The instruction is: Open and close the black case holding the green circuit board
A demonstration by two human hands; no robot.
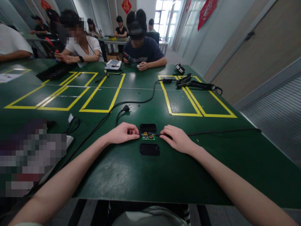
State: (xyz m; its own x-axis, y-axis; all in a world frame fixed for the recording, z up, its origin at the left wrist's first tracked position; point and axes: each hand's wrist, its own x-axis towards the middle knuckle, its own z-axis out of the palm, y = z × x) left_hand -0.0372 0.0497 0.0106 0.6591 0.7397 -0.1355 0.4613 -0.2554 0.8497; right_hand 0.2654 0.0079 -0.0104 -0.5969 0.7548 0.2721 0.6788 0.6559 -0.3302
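Just below the frame's centre, the circuit board [148, 137] lies between our left fingers [133, 137] and right fingers [167, 130]. The left pinch a plug cord [118, 116]; the right hold a black cable [211, 131].

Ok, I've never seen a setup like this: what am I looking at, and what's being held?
There's no machine here, just a person's two bare hands. The single picture comes from a camera worn on their head, looking forward and down. On the green table is a small circuit board, with a far casing piece beyond it and a near casing piece closer. The right hand holds a black cord at the board's right. The left hand pinches at its left; what it grips is mostly hidden. A plug lies beyond that hand.
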